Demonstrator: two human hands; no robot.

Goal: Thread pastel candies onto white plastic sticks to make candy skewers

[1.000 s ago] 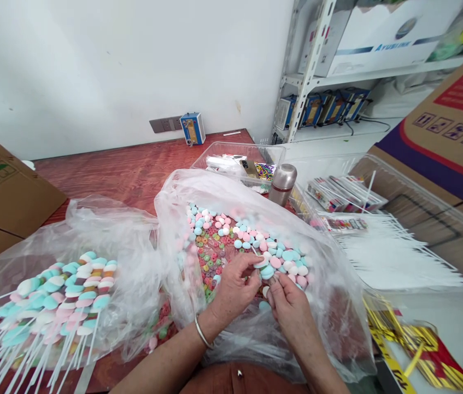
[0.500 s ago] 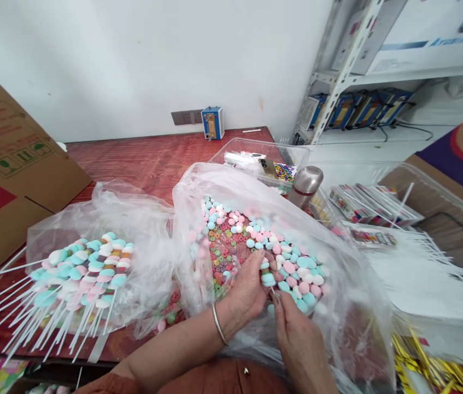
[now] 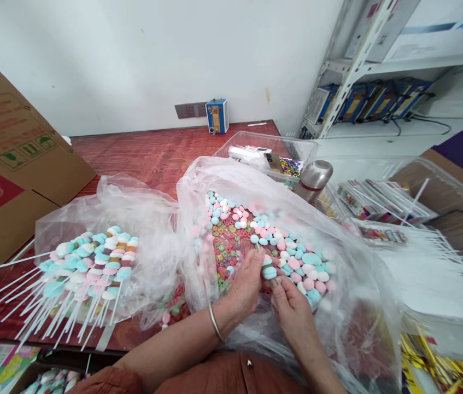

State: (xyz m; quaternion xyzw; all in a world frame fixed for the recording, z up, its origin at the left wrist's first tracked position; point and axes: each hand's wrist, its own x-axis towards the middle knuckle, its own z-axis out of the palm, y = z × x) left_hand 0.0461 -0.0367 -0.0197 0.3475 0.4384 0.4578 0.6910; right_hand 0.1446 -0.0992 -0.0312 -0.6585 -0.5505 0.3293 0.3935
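My left hand (image 3: 246,283), a silver bangle on its wrist, reaches into an open clear plastic bag (image 3: 340,306) and is closed on a blue-and-white candy (image 3: 269,272), which seems to sit on a thin stick. My right hand (image 3: 292,312) lies just beside it, fingers pinched together below that candy; what they pinch is too small to make out. The bag holds a heap of loose pastel candies (image 3: 284,251) in pink, blue and white, plus small coloured ring candies (image 3: 225,249).
A second clear bag at left holds finished candy skewers (image 3: 87,268) on white sticks. A pile of white sticks (image 3: 423,262) lies at right. A steel flask (image 3: 313,180), a clear tub (image 3: 264,150), cardboard boxes (image 3: 5,169) and a metal shelf (image 3: 358,49) surround the red table (image 3: 141,158).
The camera has swung left and down, bringing more of the left box and skewers into sight. My hands stay together over the candy heap, now a little lower.
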